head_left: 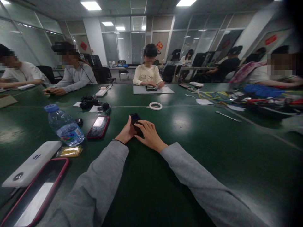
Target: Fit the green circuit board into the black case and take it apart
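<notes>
My left hand (126,132) is wrapped round the left side of a small black device with a dark screen (135,118), just above the green table. From the other side my right hand (151,135) grips its lower part, fingers lying over the front and thumb lower down. Much of the device is hidden behind the fingers, so its exact kind is unclear. To the left of my hands lies a red-edged phone (98,127), face up.
At left stand a water bottle (65,127), a white power bank (33,162), a yellow packet (70,151) and a larger phone (35,192). Ahead lie a white ring (155,106) and black gear (90,102). A wrench (228,116) and tangled cables (220,97) are right. Several people sit around.
</notes>
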Tool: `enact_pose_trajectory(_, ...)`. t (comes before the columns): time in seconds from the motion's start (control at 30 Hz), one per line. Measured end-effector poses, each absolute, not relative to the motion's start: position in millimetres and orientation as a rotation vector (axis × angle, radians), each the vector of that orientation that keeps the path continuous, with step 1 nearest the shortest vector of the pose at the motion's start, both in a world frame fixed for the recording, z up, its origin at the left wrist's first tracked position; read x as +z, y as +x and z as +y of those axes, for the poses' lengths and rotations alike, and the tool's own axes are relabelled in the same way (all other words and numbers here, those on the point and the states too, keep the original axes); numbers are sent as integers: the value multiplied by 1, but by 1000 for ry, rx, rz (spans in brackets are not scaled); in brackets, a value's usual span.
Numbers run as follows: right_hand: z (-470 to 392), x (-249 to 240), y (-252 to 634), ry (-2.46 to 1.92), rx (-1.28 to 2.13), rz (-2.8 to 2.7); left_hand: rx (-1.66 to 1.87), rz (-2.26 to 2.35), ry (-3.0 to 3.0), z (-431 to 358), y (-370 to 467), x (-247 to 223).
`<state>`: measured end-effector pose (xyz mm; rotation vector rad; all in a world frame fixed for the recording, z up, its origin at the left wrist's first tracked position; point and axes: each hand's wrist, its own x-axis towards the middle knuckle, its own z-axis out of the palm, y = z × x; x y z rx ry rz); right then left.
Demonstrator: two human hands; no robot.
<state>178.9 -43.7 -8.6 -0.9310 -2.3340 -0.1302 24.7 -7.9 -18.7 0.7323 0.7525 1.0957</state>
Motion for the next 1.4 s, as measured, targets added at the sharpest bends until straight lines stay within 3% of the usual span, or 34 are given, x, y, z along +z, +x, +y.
enact_pose_trajectory(0.63, -33, -18, 182, -900, 203, -2097, 1257, 768, 762, -10, 29, -18)
enact_pose_trajectory(0.97, -5, -33, 190, -859, 1193, -1606, 1171, 632, 763, -21, 23, -2)
enact_pose_trajectory(1.17, -8, -22, 195, -779, 1454, -1484, 1148, 616, 784, -20, 26, -3)
enact_pose_trajectory(1.4, -4, -24, 199, -783, 1532, -1442, 1093, 665, 830, -20, 26, -5)
